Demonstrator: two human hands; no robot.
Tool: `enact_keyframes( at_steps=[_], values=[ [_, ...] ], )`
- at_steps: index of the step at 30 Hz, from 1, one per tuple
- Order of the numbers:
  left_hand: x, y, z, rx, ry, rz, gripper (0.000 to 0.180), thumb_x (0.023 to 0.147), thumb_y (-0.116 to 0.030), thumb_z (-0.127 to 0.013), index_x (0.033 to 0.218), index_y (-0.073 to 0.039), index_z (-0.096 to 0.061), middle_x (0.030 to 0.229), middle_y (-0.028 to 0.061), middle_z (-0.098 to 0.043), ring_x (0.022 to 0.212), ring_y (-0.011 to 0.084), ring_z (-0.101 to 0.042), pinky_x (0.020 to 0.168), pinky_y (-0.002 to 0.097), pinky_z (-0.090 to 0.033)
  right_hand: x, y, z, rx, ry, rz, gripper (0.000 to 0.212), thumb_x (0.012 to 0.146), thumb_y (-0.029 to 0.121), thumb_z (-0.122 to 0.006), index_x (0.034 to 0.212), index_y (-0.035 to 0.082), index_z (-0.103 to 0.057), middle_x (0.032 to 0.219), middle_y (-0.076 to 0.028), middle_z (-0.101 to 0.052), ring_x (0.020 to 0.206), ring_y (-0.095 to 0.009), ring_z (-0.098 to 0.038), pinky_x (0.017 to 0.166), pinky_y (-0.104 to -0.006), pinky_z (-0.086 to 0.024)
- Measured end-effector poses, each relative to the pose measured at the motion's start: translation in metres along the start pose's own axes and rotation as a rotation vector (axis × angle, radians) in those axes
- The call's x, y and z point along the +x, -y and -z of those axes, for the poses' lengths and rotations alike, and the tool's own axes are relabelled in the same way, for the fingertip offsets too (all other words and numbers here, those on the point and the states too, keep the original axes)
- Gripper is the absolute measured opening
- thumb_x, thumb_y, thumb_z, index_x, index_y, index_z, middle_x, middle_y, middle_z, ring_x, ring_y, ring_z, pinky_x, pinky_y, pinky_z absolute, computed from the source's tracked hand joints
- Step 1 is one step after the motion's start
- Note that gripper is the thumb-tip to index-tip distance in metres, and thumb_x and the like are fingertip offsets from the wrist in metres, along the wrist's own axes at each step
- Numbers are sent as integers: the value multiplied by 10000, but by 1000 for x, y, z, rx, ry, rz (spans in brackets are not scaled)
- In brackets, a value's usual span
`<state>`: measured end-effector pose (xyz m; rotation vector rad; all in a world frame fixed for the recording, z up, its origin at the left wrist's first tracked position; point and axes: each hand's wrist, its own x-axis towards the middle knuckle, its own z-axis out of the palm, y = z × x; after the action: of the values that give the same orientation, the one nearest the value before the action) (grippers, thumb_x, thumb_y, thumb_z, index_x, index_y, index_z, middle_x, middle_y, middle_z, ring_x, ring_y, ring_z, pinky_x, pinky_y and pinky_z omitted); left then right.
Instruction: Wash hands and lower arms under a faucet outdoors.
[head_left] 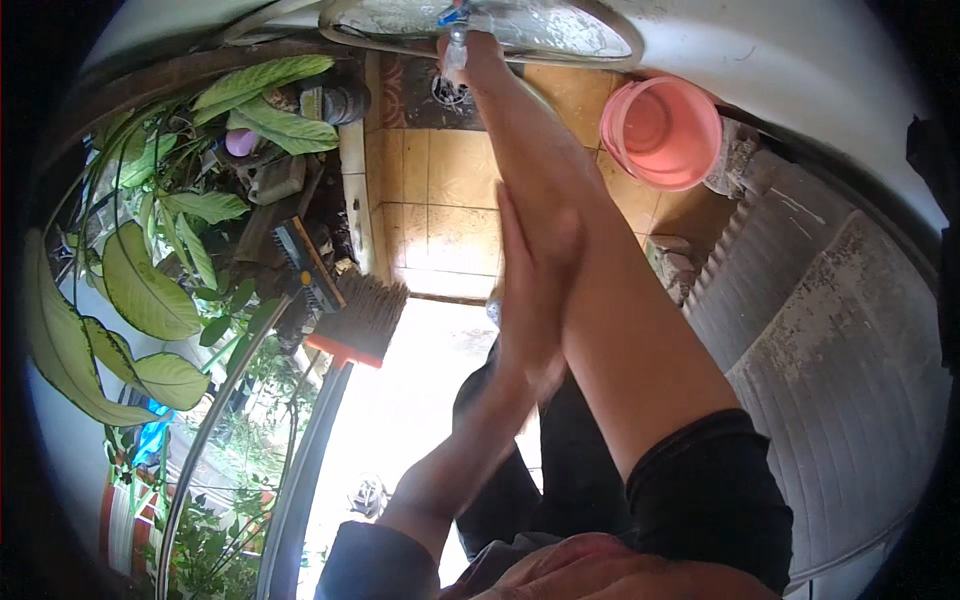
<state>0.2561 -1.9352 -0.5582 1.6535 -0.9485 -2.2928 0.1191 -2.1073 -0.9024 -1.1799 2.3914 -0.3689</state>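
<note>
- On my head view, the tap with a blue handle and a pale, shiny spout (457,42) sits at the top edge, and the bare right hand (482,58) is right at it, partly behind the spout.
- I can't make out how the right fingers are set; the spout covers some of them, so I can't tell whether they touch it.
- The bare left hand (532,285) lies against the right forearm (540,140), well apart from the tap. Its fingers run along the arm toward the elbow-to-wrist middle; blur keeps me from judging how tightly they close.
- Below the tap I see a round metal floor drain (449,93), set near yellow-brown square tiles (460,165).
- A pink plastic bucket (685,130) stands to the right of the forearm.
- To the left, I have a broom with brown bristles and an orange base (362,318) beside broad green leaves (145,285).
</note>
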Motion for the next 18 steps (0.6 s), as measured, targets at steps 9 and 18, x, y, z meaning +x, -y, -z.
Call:
enact_keyframes(
  at_steps=[9, 18],
  values=[
    [182, -11, 55, -439, 442, 305, 625, 942, -559, -484, 1188, 14, -520, 974, 114, -634, 912, 218, -642, 857, 345, -516, 30, 6, -91, -272, -135, 228, 171, 800, 206, -609, 884, 138, -743, 970, -103, -718, 958, -273, -684, 745, -372, -560],
    [62, 3, 22, -370, 319, 239, 833, 895, -575, -562, 1428, 17, -316, 1333, 175, -497, 1198, 248, -517, 1004, 356, -434, -45, -5, -18, 788, -52, -215, 246, 881, 291, -520, 808, 100, -657, 844, -115, -682, 741, -261, -646, 611, -375, -504]
  ],
)
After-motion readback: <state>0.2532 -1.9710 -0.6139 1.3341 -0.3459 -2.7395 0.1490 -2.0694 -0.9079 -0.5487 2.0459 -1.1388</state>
